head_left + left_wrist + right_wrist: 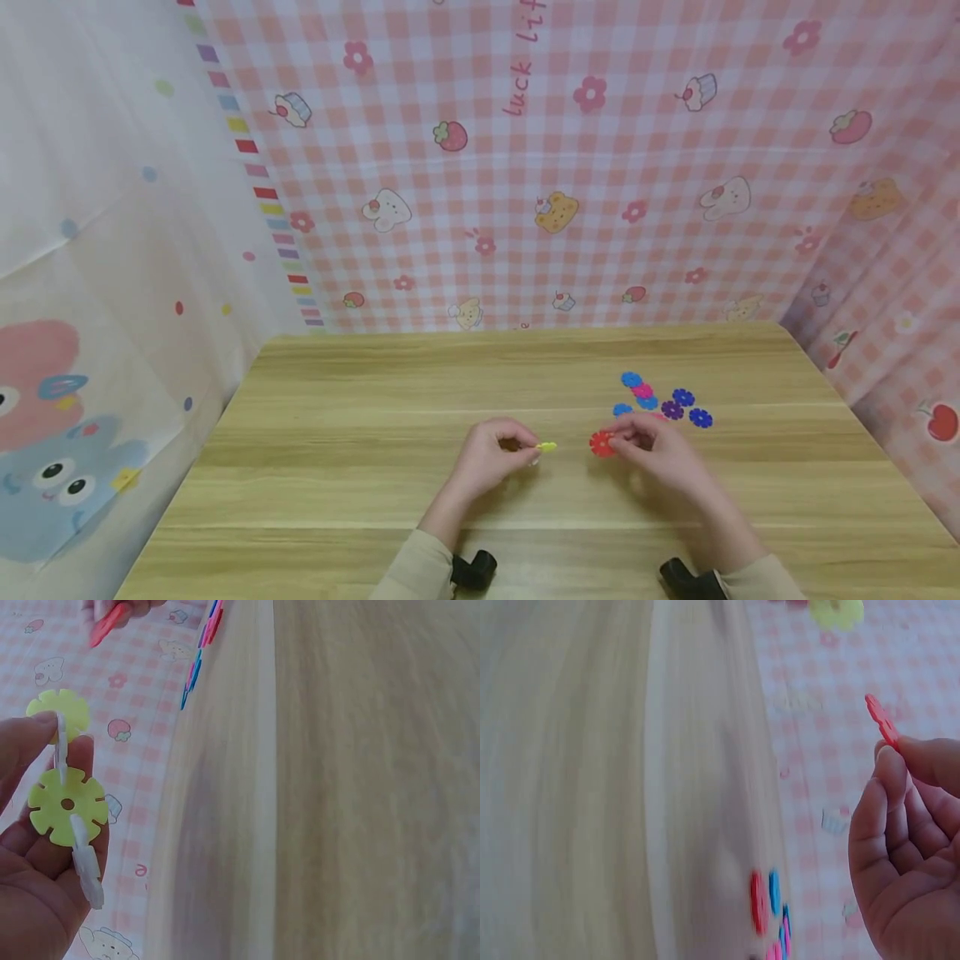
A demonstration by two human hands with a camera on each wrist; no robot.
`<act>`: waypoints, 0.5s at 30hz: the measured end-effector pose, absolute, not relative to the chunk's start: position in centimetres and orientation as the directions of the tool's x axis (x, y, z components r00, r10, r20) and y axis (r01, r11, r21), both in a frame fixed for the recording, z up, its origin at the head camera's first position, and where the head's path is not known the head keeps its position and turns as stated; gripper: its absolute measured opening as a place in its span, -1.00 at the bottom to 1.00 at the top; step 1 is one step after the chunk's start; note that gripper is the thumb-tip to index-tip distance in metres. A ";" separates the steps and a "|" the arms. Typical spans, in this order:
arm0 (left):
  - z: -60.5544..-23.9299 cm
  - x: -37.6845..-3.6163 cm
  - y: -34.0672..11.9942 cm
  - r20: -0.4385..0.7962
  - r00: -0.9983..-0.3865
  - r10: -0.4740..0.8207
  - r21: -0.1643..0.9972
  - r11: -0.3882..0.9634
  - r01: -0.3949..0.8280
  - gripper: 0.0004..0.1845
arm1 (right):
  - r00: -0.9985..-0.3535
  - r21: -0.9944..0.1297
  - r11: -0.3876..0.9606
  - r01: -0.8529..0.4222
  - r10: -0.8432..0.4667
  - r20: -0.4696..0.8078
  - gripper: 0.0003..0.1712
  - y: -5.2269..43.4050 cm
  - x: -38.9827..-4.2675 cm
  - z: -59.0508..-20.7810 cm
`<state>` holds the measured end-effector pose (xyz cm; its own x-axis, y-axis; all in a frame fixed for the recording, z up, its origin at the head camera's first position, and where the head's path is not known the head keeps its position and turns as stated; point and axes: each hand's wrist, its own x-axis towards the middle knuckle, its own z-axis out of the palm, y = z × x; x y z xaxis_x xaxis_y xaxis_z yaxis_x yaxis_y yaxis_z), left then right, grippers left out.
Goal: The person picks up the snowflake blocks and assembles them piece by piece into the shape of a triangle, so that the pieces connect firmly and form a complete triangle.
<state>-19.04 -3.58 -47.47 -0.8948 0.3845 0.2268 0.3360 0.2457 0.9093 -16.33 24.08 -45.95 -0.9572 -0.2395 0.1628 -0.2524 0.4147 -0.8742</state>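
Observation:
My left hand (491, 454) pinches a chain of notched plastic discs between thumb and fingers. In the left wrist view the chain shows a yellow disc (71, 806) and white discs (88, 874) slotted together crosswise, with another yellow disc (69, 706) at the far end by the thumb. My right hand (663, 450) pinches a single red notched disc (601, 444) by its edge. The red disc is apart from the chain, a short gap to its right. Part of the chain is hidden by the left hand in the head view.
Beyond the right hand, loose notched discs lie on the wooden table (337, 467): blue (631, 379), pink (642, 390), purple (672, 410) and dark blue (701, 417). A pink checked curtain (465, 183) hangs behind the table. Black wrist devices (474, 572) sit by both sleeves.

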 end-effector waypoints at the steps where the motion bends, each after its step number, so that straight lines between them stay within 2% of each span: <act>1: -47.5 -19.0 -3.5 0.227 -0.894 0.385 0.910 0.243 0.336 -0.96 | -0.959 -0.882 0.404 -0.242 -0.235 0.156 -0.81 23.6 -16.3 -45.9; 15: -47.2 -18.8 -2.9 0.264 -0.893 0.364 0.907 0.221 0.359 -0.95 | -0.976 -0.949 0.295 -0.113 -0.213 0.050 -0.77 19.6 -16.8 -46.1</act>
<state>-18.83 -2.87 -47.24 -0.8931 0.3641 0.2643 0.3586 0.2211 0.9069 -16.80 19.57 -46.15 -0.9758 -0.2128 0.0503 -0.1133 0.2953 -0.9487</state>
